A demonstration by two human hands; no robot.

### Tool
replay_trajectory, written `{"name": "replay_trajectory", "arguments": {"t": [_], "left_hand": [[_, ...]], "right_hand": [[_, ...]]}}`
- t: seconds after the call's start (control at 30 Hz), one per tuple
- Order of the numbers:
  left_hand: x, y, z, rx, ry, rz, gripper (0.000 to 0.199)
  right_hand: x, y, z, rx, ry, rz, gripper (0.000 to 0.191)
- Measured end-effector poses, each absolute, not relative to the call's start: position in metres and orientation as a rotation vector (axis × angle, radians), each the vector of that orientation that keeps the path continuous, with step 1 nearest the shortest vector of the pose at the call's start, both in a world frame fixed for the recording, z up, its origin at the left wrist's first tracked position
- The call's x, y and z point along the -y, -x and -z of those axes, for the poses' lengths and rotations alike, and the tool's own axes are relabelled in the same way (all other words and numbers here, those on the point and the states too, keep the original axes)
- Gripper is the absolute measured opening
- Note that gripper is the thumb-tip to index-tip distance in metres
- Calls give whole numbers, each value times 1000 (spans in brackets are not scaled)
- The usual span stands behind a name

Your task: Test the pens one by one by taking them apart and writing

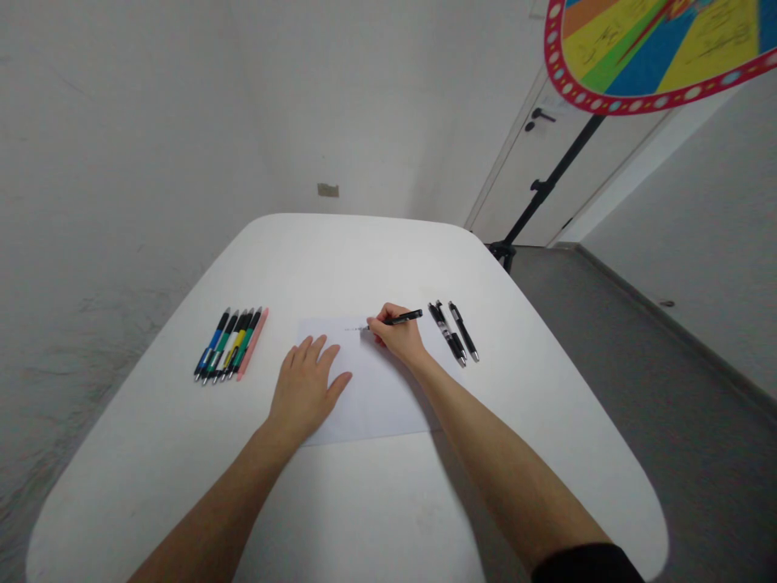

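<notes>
A sheet of white paper (376, 397) lies on the table, with a short line of small dark marks near its top. My right hand (397, 334) is closed round a black pen (405, 317), whose tip meets the paper at the right end of those marks. Flat on the paper's left part rests my left hand (308, 385), its fingers spread and nothing in them. To the right of my right hand lie several black pens (464, 332), some with white on the barrel, partly over or beside the paper's edge.
A row of several coloured pens (227, 346) lies left of the paper on the white table (358, 259). Beyond the table's right corner, a black stand (555, 178) carries a colourful wheel (649, 48). Behind it is a door (515, 178).
</notes>
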State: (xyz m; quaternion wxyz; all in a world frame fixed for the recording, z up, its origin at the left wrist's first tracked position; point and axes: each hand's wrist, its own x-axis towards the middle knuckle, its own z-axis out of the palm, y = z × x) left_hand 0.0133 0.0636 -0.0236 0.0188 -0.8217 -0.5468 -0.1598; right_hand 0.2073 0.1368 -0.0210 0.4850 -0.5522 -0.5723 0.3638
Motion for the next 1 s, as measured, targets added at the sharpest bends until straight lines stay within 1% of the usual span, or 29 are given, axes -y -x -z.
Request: {"name": "replay_trajectory", "arguments": {"t": [1.0], "left_hand": [[-64,-12,25,1693,2549,499,45]], "right_hand": [[-137,-207,21,1368,1365,-853,21]]}}
